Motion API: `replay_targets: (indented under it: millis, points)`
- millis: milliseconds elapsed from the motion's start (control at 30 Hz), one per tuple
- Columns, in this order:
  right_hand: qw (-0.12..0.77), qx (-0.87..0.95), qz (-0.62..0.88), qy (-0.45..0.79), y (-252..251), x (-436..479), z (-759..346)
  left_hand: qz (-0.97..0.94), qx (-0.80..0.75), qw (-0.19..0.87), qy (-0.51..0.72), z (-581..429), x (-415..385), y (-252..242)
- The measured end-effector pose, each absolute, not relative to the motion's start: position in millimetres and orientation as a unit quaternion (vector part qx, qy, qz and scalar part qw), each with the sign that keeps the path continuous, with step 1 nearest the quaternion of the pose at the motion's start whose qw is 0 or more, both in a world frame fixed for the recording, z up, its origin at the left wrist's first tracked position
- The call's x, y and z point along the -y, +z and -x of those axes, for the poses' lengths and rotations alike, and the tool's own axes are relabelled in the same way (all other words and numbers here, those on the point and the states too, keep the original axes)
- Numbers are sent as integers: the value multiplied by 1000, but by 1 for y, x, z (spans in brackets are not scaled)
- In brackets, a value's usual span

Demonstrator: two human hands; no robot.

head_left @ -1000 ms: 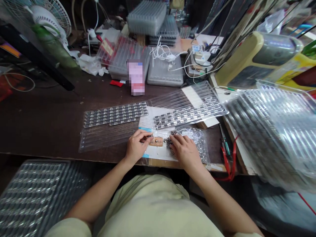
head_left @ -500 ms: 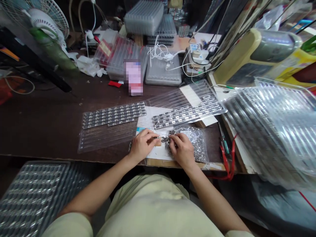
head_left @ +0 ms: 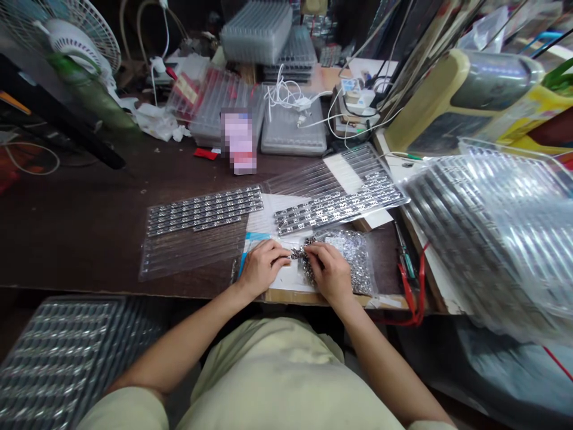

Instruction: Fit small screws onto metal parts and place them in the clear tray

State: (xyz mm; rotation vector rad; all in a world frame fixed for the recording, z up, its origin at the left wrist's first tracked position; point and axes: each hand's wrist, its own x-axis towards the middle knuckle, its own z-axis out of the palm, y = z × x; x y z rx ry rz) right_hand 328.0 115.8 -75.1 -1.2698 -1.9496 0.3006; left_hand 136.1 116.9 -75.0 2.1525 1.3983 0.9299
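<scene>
The upright box (head_left: pixel 238 140) is blurred beyond reading. The tiny metal parts (head_left: pixel 299 253) between the left hand (head_left: pixel 263 269) and right hand (head_left: pixel 329 273) are too small to tell apart, and the clear trays (head_left: pixel 487 239) run off the right edge.

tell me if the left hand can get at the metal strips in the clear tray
Probably yes: the left hand sits just beside the clear tray, and nothing stands between it and the metal strips, though its fingers seem to be pinching a small metal part.

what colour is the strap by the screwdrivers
Red; the strap shows best in the head view.
</scene>
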Motion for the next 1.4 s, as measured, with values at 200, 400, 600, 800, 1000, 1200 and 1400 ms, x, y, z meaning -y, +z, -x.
replay_targets:
  millis: [200, 400, 600, 800, 1000, 1200, 1400]
  points:
    - [363, 762, 514, 153, -66, -117, -313, -740, -506, 225, 383, -128, -126, -61]
    - [298, 796, 516, 108, -69, -121, -286, -696, -633, 71, 332, -81, -184, -51]
    - [304, 796, 510, 116, -76, -122, -282, -686, -672, 6, 278, -51, -184, -62]
    - [284, 817, 491, 101, -75, -119, -282, -721, -633, 13, 283, -70, -182, -52]
    - [221, 840, 495, 21, -73, -115, -300, -773, -574, 83, 256, -121, -218, -47]
    - [235, 830, 504, 35, -83, -111, -310, -715, -574, 219, 334, -100, -203, -44]
    - [252, 814, 522, 38, -83, -117, -303, -646, -531, 424, 349, -79, -142, -54]
